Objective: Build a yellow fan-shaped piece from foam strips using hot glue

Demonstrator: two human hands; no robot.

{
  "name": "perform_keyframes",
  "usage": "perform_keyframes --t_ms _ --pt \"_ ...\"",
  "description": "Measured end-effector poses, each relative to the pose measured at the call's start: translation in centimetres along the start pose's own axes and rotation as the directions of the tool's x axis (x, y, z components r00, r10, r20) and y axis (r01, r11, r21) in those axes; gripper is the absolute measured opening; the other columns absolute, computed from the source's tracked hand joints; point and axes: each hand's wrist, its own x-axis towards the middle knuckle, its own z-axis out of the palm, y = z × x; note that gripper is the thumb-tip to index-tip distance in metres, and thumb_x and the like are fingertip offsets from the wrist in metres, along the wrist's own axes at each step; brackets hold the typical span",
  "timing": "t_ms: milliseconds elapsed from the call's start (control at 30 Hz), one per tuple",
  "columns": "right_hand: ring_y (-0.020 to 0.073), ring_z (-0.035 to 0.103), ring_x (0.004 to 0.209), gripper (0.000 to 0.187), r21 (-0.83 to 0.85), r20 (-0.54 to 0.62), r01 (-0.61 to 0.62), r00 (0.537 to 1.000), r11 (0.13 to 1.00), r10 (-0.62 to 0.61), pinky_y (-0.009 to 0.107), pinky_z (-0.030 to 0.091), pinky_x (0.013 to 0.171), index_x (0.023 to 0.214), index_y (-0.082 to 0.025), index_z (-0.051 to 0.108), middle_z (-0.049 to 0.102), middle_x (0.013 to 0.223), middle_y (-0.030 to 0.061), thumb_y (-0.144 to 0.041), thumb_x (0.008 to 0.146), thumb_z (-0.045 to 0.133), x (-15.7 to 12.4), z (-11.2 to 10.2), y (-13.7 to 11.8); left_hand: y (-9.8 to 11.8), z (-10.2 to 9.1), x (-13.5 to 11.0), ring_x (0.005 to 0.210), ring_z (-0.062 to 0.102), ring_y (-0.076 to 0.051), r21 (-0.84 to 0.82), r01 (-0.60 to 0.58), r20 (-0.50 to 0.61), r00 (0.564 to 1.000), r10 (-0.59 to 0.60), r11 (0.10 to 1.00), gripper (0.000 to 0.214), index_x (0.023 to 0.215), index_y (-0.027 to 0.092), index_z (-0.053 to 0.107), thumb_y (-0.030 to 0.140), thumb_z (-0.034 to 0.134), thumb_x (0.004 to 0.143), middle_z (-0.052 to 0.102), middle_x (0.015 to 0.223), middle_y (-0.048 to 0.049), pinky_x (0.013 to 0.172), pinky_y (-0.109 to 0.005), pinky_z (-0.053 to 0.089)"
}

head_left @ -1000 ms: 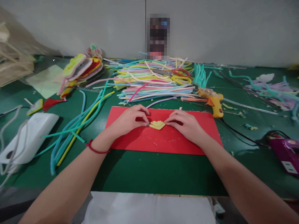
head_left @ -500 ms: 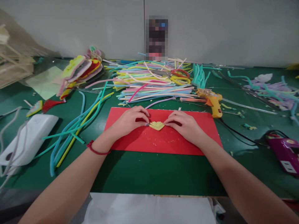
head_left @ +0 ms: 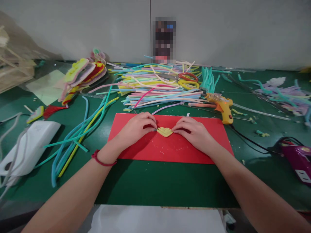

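Red board (head_left: 138,149) at mid-frame, and on it a small yellow piece (head_left: 165,132), its ends pinched by the left hand (head_left: 138,128) and the right hand (head_left: 194,130). An uneven tug could, I'd guess, splay its nested strips; sliding it lower might pick up pale crumbs (head_left: 179,149).

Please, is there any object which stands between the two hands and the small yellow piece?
No, nothing visible does. The left hand and right hand have their fingertips right at opposite ends of the yellow piece, on the red board.
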Motion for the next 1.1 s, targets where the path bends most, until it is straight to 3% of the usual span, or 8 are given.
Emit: perform_keyframes --t_ms 267,533,1100 --pt "0.0169 0.06 0.081 0.016 0.014 -0.003 -0.011 1.0 1.0 0.011 0.032 0.049 0.076 0.083 -0.023 0.066 0.065 0.085 0.004 -0.023 0.09 0.051 0.03 -0.02 -0.07 0.03 0.17 -0.09 0.093 0.059 -0.017 0.018 -0.016 0.006 1.0 0.016 1.0 0.015 0.083 0.019 0.064 0.022 0.051 0.089 0.062 0.096 -0.0039 0.085 -0.033 0.049" --pt "0.0164 0.061 0.081 0.015 -0.024 -0.026 -0.037 0.999 0.999 0.036 0.03 0.049 0.074 0.085 -0.023 0.068 0.065 0.084 0.0037 -0.024 0.089 0.053 0.12 -0.45 -0.09 0.28 -0.13 -0.13 0.094 0.059 -0.018 -0.025 0.054 -0.033 0.998 -0.055 0.998 0.016 0.097 0.02 0.063 0.029 0.054 0.088 0.062 0.101 -0.0048 0.085 -0.034 0.049" --pt "0.0165 0.06 0.081 0.015 -0.034 -0.038 -0.024 0.999 0.999 0.023 0.03 0.049 0.075 0.089 -0.023 0.068 0.065 0.085 0.0044 -0.023 0.089 0.053 0.04 -0.17 -0.31 -0.36 0.07 -0.14 0.093 0.058 -0.017 0.051 -0.041 -0.003 0.999 0.042 0.998 0.019 0.096 0.021 0.068 0.029 0.052 0.09 0.061 0.1 -0.0045 0.084 -0.031 0.049"
